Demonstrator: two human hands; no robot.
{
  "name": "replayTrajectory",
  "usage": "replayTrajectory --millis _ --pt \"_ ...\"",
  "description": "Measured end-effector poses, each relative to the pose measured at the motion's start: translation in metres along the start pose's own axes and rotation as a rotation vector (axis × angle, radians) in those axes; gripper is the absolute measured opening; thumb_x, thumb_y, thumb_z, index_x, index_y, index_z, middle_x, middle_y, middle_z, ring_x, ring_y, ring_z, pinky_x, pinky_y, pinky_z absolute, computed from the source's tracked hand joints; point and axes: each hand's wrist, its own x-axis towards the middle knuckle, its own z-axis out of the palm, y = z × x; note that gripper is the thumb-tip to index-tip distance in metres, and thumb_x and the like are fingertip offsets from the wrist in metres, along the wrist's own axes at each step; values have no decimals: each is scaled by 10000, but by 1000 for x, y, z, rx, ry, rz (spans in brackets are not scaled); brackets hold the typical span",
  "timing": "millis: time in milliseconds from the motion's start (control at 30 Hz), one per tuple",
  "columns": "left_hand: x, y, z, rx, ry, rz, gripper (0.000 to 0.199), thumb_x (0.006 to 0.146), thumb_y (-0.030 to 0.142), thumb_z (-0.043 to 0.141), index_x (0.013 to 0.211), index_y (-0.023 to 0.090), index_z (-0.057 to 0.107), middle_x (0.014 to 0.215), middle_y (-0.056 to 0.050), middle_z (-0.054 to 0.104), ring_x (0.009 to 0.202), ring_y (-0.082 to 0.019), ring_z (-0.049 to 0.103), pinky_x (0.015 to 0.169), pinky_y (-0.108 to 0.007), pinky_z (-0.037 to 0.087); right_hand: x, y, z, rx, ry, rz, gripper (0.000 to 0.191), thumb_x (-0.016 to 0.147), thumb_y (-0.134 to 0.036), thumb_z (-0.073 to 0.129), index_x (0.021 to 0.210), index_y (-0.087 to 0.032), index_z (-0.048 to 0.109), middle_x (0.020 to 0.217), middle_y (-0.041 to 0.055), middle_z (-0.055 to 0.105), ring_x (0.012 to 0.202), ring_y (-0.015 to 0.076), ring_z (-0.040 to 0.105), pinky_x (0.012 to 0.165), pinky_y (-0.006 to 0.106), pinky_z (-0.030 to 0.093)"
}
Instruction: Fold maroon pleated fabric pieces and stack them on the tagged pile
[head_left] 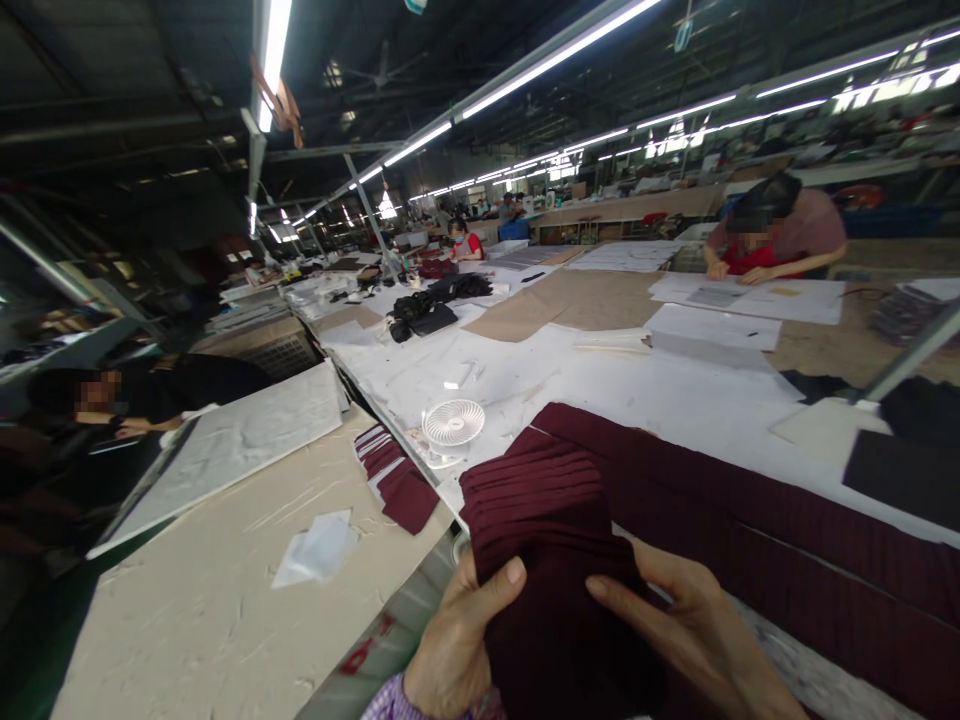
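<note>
Both my hands hold a stack of maroon fabric pieces [555, 560] in front of me, its layered edges fanned out at the top. My left hand [461, 635] grips the left side, thumb lying on top and fingers underneath. On the right side, my right hand [686, 620] has its thumb on the cloth and its other fingers partly hidden behind it. Long maroon fabric strips [720, 500] lie on the white table beyond and to the right. To the left, a small pile of maroon pieces with pale layers [397, 480] rests on the beige table.
A small white fan [453, 424] stands on the white table [510, 375]. White scraps [316, 550] lie on the beige table [187, 610]. Dark cloth bundles [435, 305] sit farther back. One person [780, 225] leans over papers at right; another [150, 400] sits at left.
</note>
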Motion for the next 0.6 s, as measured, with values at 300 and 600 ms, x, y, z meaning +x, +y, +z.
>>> replayTrajectory --millis 300,600 --pt "1 -3 0 -35 -1 -14 305 763 169 750 1063 218 738 966 -73 754 985 -243 698 997 -385 499 -3 -5 5 135 16 52 350 822 -545 624 844 -208 718 818 42 715 766 220 644 648 287 541" --pt "1 4 3 53 81 -46 248 755 212 763 996 153 759 948 -99 753 934 -240 709 994 -371 504 3 -3 -5 -221 372 -403 296 827 -348 717 1103 -281 632 789 -25 549 649 104 519 601 219 468"
